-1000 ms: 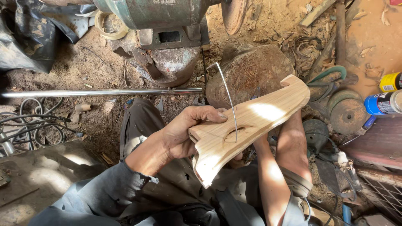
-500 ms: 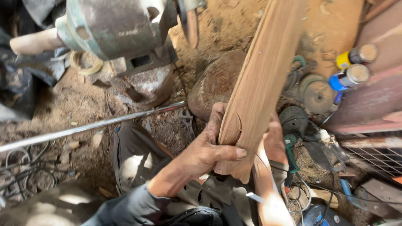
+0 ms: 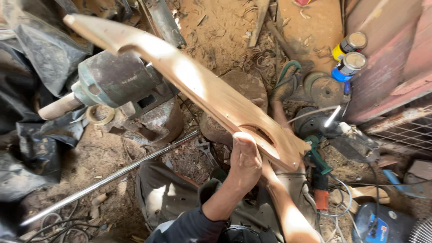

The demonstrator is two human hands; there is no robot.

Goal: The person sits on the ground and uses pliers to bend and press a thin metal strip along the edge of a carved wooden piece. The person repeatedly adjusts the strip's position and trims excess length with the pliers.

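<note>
Pale carved wooden plank with an oval cut-out runs diagonally from 5 o'clock up to 11 o'clock, held above the dirt floor. Left hand, at 6 o'clock, has fingers closed round its lower end by the cut-out. Right hand is hidden beneath the plank; grip cannot tell. Thin steel rod lies at 8 o'clock. Green-grey bench grinder sits at 10 o'clock. Two spray cans stand at 2 o'clock.
</note>
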